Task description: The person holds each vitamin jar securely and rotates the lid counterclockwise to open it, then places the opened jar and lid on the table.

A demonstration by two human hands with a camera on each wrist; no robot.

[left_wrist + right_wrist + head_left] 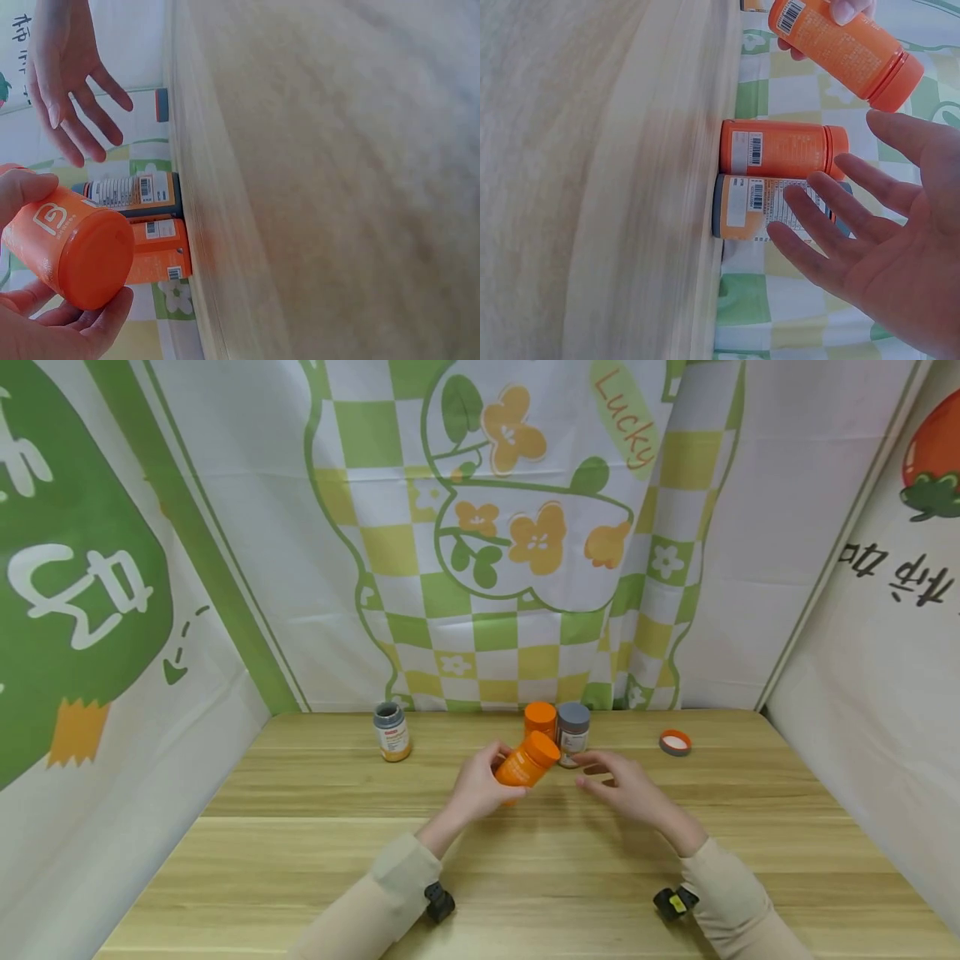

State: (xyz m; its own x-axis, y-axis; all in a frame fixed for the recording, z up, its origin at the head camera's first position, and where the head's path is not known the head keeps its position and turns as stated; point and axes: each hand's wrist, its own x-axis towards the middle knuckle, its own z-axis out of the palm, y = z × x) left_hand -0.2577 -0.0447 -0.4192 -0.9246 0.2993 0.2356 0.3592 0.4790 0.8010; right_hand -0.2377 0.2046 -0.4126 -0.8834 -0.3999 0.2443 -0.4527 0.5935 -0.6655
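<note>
- The orange bottle (527, 762) is held tilted in the left hand (476, 785), its lid directed up and toward the right in the head view.
- The bottle's body is gripped between thumb and fingers: the thumb is laid along one side, the fingers are curled round the opposite side, and the lid is left projecting beyond the grasp.
- By the wrist views, the bottle is raised off the table (525, 877).
- The fingers of the right hand (628, 785) are spread apart, with the palm open; in the head view the tilted lid is seen to the left of the fingertips, across a gap.
- A standing orange bottle (540, 718) and a grey-lidded bottle (573, 727) are placed upright, side by side, behind the held bottle; the grey-lidded bottle is partly covered by the right fingertips in the right wrist view.
- An open-mouthed bottle (392, 737) is set upright, well to the left.
- A loose lid (675, 742) is found at the back right, its white inside turned upward.
</note>
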